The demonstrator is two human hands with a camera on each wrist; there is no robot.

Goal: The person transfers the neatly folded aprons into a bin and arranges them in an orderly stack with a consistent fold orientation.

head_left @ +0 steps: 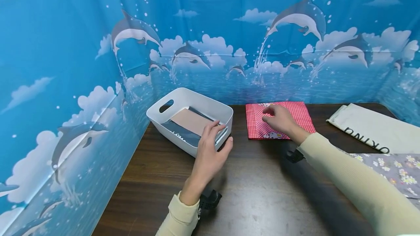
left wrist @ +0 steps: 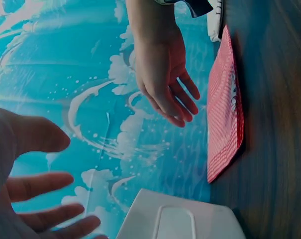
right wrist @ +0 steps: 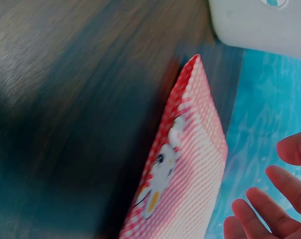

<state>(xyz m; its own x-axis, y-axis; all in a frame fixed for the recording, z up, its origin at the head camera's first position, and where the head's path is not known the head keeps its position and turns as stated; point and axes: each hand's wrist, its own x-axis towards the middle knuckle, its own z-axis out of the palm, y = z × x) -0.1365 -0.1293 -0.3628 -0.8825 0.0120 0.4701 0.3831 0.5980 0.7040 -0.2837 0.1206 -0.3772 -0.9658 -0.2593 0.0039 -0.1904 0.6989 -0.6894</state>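
A white plastic bin (head_left: pixel 193 99) stands at the table's far left with folded beige and dark grey cloths (head_left: pixel 188 121) inside. My left hand (head_left: pixel 223 134) hovers at the bin's near right corner, fingers relaxed and spread, holding nothing; the left wrist view shows the left hand (left wrist: pixel 65 181) empty above the bin (left wrist: pixel 180 219). A folded red gingham cloth (head_left: pixel 302 114) with a cartoon print lies flat to the right of the bin. My right hand (head_left: pixel 267 115) is over it with straight fingers (left wrist: pixel 177 107), a small gap above the cloth (left wrist: pixel 225 109). The right wrist view shows the cloth (right wrist: pixel 190 174) and fingertips (right wrist: pixel 269 209).
A white cloth bag with black letters (head_left: pixel 370 128) lies at the far right, and a grey floral cloth (head_left: pixel 393 166) nearer on the right. A blue dolphin backdrop (head_left: pixel 82 65) walls the dark wooden table (head_left: pixel 262 192) at the back and left.
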